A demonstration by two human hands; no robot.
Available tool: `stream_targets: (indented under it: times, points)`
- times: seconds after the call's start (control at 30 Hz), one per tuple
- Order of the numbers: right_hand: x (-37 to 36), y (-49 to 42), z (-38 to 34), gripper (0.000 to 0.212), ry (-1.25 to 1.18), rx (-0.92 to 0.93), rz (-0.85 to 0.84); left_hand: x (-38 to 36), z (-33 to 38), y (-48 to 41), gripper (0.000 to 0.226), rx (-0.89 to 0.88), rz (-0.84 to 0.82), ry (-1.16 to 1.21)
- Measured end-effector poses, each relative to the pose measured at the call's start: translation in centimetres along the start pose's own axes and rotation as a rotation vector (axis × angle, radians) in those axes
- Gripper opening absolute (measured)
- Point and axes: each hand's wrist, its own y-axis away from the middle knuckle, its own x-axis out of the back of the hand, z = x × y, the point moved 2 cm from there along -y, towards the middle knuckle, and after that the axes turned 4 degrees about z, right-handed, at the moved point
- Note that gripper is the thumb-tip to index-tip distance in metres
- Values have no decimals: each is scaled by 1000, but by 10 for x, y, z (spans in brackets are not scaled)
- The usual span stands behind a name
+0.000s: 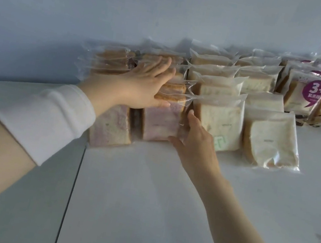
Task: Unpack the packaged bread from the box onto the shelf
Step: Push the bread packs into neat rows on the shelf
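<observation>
Clear bags are sitting in rows on the white shelf (165, 186), each holding sliced bread: brown loaves (110, 61) at the back left, white bread packs (219, 121) in the middle, purple-labelled packs (305, 97) far right. A pink bread pack (159, 121) is standing upright at the front, beside another pink pack (108, 129). The left hand (142, 84), wearing a white sleeve (48, 121), is lying flat over the packs with straight fingers. The right hand (194, 142) is pressing straight fingers against the pink bread pack's right side
</observation>
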Motion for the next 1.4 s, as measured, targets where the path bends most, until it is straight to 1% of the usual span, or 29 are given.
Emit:
stream_targets:
  times: [0.07, 0.1, 0.13, 0.2, 0.23, 0.3, 0.37, 0.4, 0.47, 0.53, 0.67, 0.73, 0.8, 0.9, 0.93, 1.0, 1.1, 1.17, 1.23, 1.3, 1.37, 1.4]
  points:
    - [28, 18, 10, 46, -17, 120, 112, 3, 3, 4, 89, 22, -38, 19]
    - [43, 25, 19, 45, -5, 181, 191, 6, 6, 6, 93, 35, -55, 32]
    - [56, 30, 29, 50, 45, 240, 268, 9, 11, 6, 96, 46, -55, 42]
    - [72, 31, 52, 64, 204, 329, 362, 17, 26, 2, 100, 40, 22, -2]
    - [74, 27, 62, 73, 276, 356, 366, 20, 37, -4, 100, 23, 81, -54]
    - [68, 13, 75, 92, 384, 394, 295, 25, 60, -18, 96, -16, 160, -100]
    - [57, -3, 82, 108, 473, 450, 232, 25, 76, -35, 87, -15, 145, -23]
    - [52, -10, 84, 112, 505, 477, 219, 23, 79, -44, 81, 0, 121, 33]
    - [45, -19, 89, 110, 538, 504, 241, 17, 78, -60, 67, 42, 79, 90]
    - [39, -26, 93, 98, 526, 509, 328, 14, 74, -70, 59, 85, 58, 108]
    - [22, -38, 90, 67, 465, 479, 491, 22, 71, -76, 54, 128, 69, 168]
    - [16, -47, 85, 55, 438, 430, 488, 26, 68, -78, 56, 117, 69, 206]
    - [11, -52, 83, 57, 401, 391, 464, 27, 68, -78, 61, 98, 64, 195]
    - [11, -50, 85, 57, 320, 417, 541, 25, 69, -75, 73, 84, 42, 112]
    - [12, -48, 88, 61, 292, 434, 542, 25, 70, -74, 74, 81, 50, 99]
    - [19, -44, 94, 80, 226, 425, 470, 25, 71, -72, 73, 66, 85, 81]
    - [27, -38, 98, 100, 96, 333, 345, 23, 71, -70, 73, 59, 97, 55]
    - [30, -40, 93, 97, 24, 278, 355, 20, 72, -69, 80, 65, 79, 41]
    - [29, -43, 86, 92, 13, 216, 383, 17, 73, -69, 84, 66, 81, 4]
    - [25, -47, 80, 89, -2, 150, 369, 16, 74, -70, 83, 68, 100, -28]
    - [24, -47, 76, 87, 6, 141, 362, 16, 75, -70, 82, 74, 113, -37]
    - [26, -46, 75, 87, 11, 144, 326, 16, 76, -70, 81, 74, 119, -41]
